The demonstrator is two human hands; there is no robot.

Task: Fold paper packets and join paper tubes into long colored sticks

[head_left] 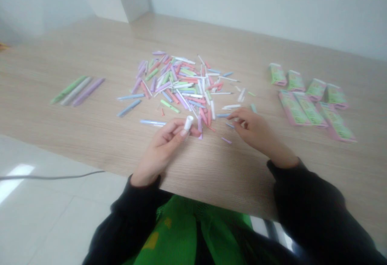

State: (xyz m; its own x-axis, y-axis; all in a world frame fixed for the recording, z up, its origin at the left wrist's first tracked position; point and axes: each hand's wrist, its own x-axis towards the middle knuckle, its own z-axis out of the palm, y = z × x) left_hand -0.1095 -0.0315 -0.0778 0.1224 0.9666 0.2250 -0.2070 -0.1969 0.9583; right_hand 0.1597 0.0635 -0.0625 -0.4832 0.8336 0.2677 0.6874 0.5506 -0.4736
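Between the thumb and fingertips of the left hand, a short white cylindrical plastic tube is firmly pinched, held clear of the table just before the front edge of the loose pile. Its long axis is tilted near upright, with the upper end pointing away from the wearer and slightly toward the right hand. The right hand is curled, palm down, with its fingers beside a slim pale blue plastic stick; whether they grasp anything cannot be told from this view.

Risk is judged moderate. The tube is short, apparently smooth and held only at the fingertips, so a slip could drop it among the loose pieces. Fingers working this close to the pile could also nudge pieces out of place.

Beyond the hands lies a scattered pile of slim pastel pink, lilac, green, blue and white plastic pieces. Three long green, white and lilac sticks lie side by side to the left. Pink-and-green printed cardboard packets lie in loose rows to the right. All rest on a light wood-grain table. Black sleeves cover both forearms.
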